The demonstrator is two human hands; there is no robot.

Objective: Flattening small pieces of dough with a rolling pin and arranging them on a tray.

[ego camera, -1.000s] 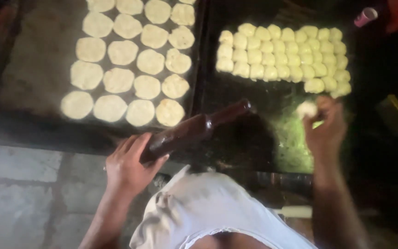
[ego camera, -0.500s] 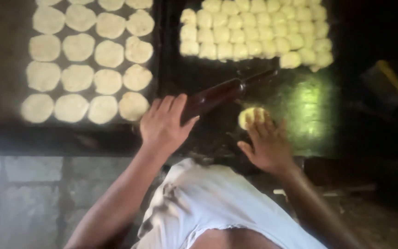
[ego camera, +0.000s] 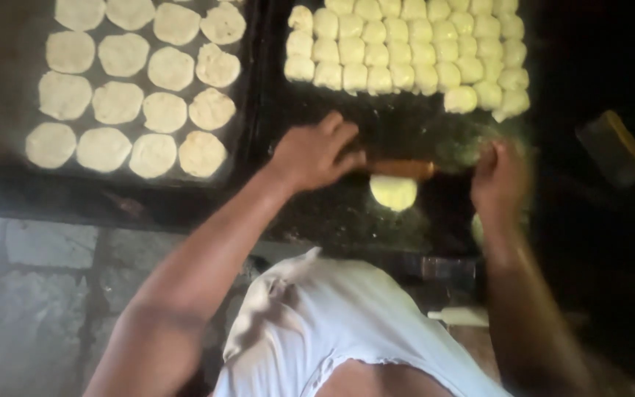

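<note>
Under the left hand point(ego camera: 316, 153), the fingers lie flat and spread over one end of a brown wooden rolling pin point(ego camera: 398, 168), pressing down on it rather than wrapping it. The right hand point(ego camera: 500, 179) sits on the pin's other end; it is blurred, so whether its fingers are curled round the wood or laid open on it cannot be told. Between the two hands, just below the pin and touching it or nearly so, lies a pale dough piece point(ego camera: 393, 192), partly flattened, on the dark work surface point(ego camera: 347, 220).

Beyond the hands, a block of small unrolled dough balls point(ego camera: 406, 51) sits in close rows at the far edge of that surface. To the left, a dark tray point(ego camera: 9, 88) carries rolled dough discs point(ego camera: 134, 81) in rows, well apart from the hands. A white garment point(ego camera: 332, 323) fills the near foreground.

Risks, as a judgement: the dough piece lies toward the near side of the pin, so uneven pressure from the two hands could roll it lopsided or thin at one edge. It could also stick to the pin and lift or tear. A long forward stroke might nudge the nearest dough balls.
</note>
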